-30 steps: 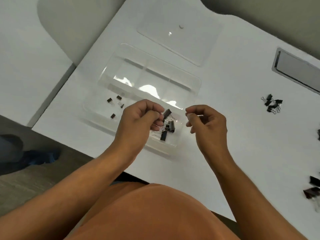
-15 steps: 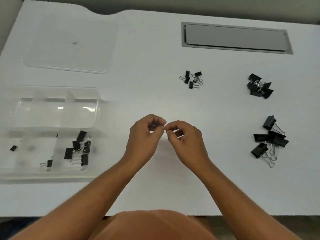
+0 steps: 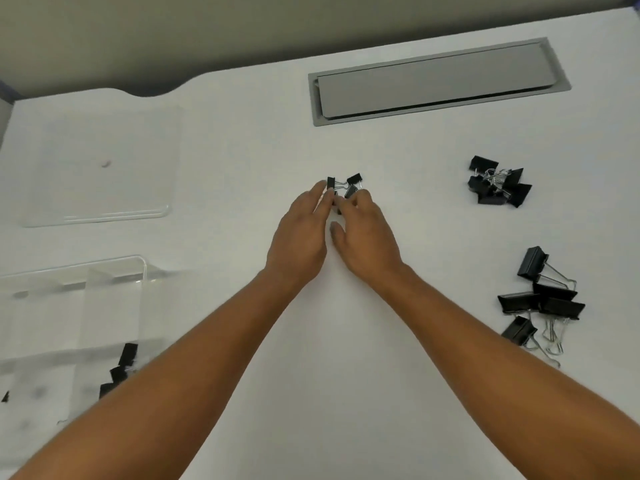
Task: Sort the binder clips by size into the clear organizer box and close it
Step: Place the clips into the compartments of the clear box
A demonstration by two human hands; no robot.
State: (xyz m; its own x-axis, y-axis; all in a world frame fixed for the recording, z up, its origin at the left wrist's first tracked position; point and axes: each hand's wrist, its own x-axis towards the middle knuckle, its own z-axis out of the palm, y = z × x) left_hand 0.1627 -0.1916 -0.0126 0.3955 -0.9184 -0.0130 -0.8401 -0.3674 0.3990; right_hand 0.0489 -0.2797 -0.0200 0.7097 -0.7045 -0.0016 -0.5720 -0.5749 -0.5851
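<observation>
A small heap of little black binder clips (image 3: 348, 187) lies mid-table. Both my hands are on it: my left hand (image 3: 299, 242) reaches in with its fingers stretched to the heap's left side, and my right hand (image 3: 369, 237) curls its fingertips over the near clips. My fingers hide whether any clip is pinched. The clear organizer box (image 3: 140, 263) sits open at the lower left, with several black clips (image 3: 121, 370) in a near compartment, partly hidden by my left forearm. Its clear lid (image 3: 104, 161) lies flat behind it.
A heap of medium black clips (image 3: 498, 183) lies to the right of my hands. A heap of large black clips (image 3: 543, 303) sits near the right edge. A grey cable hatch (image 3: 433, 81) is set into the white table (image 3: 242, 150) at the back.
My hands left the organizer box, came together over the bare table, then reached forward onto the heap of little clips. The view swung right and forward.
</observation>
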